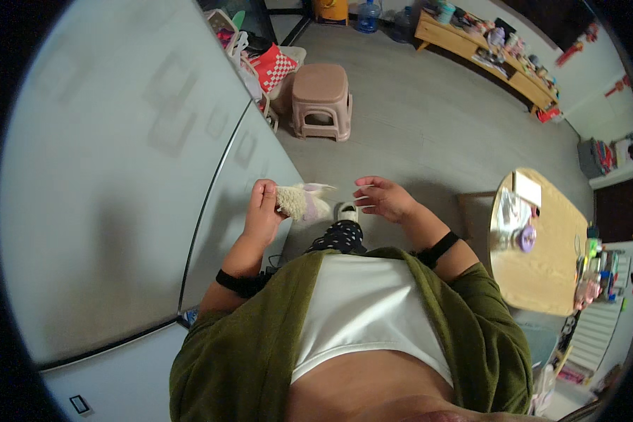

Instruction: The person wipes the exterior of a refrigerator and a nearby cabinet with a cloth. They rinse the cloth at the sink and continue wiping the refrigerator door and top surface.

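Observation:
My left hand [264, 208] grips one end of a fluffy cream-coloured cloth item [295, 202] with a pale lilac band, perhaps a sock or a small plush piece. Its loose end points right, towards my other hand. Apart from it, my right hand [384, 200] is held in the air with fingers spread and nothing in them. Below the gap between my hands, a white shoe [347, 212] and a dark dotted trouser leg [343, 236] show. A large pale panelled surface [242, 174] stands just left of my left hand.
A pinkish plastic stool [320, 87] stands ahead on the grey floor [390, 126], beside a red-checked bag [274, 66]. To my right is a wooden table [554, 253] bearing a purple-lidded container [526, 238]. A low wooden cabinet [448, 39] lines the far wall.

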Action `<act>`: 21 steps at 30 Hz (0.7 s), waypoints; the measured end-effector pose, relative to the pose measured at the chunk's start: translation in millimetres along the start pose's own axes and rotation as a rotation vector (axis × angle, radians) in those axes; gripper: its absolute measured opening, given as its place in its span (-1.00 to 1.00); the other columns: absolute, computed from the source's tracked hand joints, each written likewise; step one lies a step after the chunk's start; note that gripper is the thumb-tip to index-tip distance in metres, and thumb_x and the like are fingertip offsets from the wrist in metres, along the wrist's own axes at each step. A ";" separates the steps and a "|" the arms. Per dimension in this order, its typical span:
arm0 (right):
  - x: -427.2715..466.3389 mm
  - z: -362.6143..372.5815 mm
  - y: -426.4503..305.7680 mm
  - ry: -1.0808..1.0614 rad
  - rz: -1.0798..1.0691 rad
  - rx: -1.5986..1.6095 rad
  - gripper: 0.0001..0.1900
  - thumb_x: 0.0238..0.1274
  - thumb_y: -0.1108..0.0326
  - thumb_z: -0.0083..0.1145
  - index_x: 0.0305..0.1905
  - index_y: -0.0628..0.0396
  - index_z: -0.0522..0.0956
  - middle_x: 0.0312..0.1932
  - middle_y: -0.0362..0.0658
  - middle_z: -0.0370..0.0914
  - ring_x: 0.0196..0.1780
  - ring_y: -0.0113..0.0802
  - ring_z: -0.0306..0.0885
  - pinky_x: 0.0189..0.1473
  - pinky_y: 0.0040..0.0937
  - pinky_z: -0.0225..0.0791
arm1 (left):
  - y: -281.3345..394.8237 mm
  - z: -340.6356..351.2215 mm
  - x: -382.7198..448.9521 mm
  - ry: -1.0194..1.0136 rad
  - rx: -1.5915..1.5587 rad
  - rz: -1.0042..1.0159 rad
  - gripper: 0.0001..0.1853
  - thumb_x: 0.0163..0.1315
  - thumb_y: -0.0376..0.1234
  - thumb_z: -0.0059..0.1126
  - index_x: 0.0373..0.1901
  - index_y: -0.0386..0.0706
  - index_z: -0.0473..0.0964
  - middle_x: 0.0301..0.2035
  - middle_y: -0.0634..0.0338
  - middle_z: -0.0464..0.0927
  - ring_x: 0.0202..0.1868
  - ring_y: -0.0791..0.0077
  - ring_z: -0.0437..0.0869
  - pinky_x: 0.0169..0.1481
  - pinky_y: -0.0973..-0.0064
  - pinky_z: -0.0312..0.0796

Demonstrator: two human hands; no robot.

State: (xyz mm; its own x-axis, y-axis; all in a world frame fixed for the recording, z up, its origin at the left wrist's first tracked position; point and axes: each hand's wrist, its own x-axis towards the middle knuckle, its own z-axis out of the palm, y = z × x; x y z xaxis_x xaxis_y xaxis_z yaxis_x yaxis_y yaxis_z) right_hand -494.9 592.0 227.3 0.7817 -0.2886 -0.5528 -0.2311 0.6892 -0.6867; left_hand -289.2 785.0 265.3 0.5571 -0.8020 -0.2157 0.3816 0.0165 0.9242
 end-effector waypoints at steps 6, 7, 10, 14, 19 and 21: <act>77.0 -140.4 -101.1 0.291 0.066 -0.074 -0.76 0.22 0.30 0.00 -0.03 0.06 0.41 -0.17 -0.13 0.47 -0.20 -0.29 0.48 -0.24 -0.36 0.39 | 7.5 22.5 154.7 0.149 -0.212 -0.011 -0.79 0.37 -0.19 -0.23 -0.22 -0.14 0.26 -0.35 0.25 0.35 -0.29 0.48 0.46 -0.21 0.44 0.41; 85.6 -166.2 -117.6 0.398 0.074 -0.155 -0.74 0.22 0.30 -0.01 -0.01 0.07 0.41 -0.17 -0.11 0.47 -0.21 -0.27 0.49 -0.27 -0.35 0.39 | 9.0 25.5 178.6 0.171 -0.260 -0.024 -0.77 0.36 -0.17 -0.21 -0.22 -0.15 0.27 -0.36 0.26 0.35 -0.30 0.50 0.45 -0.23 0.46 0.40; 107.2 -234.3 -161.8 0.535 0.092 -0.021 -0.69 0.23 0.30 -0.02 0.06 0.08 0.38 -0.11 -0.05 0.48 -0.21 -0.23 0.51 -0.32 -0.36 0.41 | 11.5 35.6 234.0 0.274 -0.255 -0.032 -0.79 0.36 -0.20 -0.20 -0.24 -0.14 0.30 -0.34 0.28 0.38 -0.26 0.53 0.46 -0.22 0.48 0.38; 154.0 -311.4 -219.0 0.581 0.250 0.004 -0.67 0.26 0.24 -0.05 0.08 0.08 0.39 -0.01 -0.04 0.46 -0.15 -0.19 0.52 -0.30 -0.33 0.44 | 14.8 45.4 283.2 0.389 -0.360 -0.129 -0.77 0.28 -0.16 -0.08 -0.18 -0.10 0.32 -0.31 0.24 0.40 -0.20 0.39 0.48 -0.16 0.37 0.39; 282.7 -378.5 -316.7 0.489 0.263 -0.584 -0.75 0.20 0.29 -0.02 -0.04 0.07 0.43 -0.29 -0.11 0.51 -0.45 -0.38 0.48 -0.50 -0.40 0.37 | 12.7 91.6 300.3 0.588 0.499 -0.099 -0.61 0.15 -0.12 0.12 -0.11 -0.12 0.30 -0.27 0.12 0.44 -0.21 0.35 0.48 -0.16 0.36 0.38; 337.2 -380.2 -356.0 0.348 0.208 -0.864 -0.76 0.17 0.29 0.01 -0.06 0.07 0.44 -0.36 -0.14 0.50 -0.50 -0.41 0.45 -0.54 -0.43 0.34 | 11.0 120.2 306.7 0.717 0.380 -0.314 -0.57 0.05 -0.22 0.27 -0.14 -0.20 0.31 -0.31 0.08 0.47 -0.30 0.44 0.50 -0.26 0.49 0.38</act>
State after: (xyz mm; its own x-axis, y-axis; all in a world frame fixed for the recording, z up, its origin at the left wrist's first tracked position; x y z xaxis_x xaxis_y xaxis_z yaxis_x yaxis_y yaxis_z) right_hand -369.3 -3.3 105.9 0.4926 -0.4930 -0.7171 -0.8030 0.0601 -0.5930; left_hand -202.8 467.5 247.2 0.8466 -0.1642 -0.5062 0.3944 -0.4452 0.8039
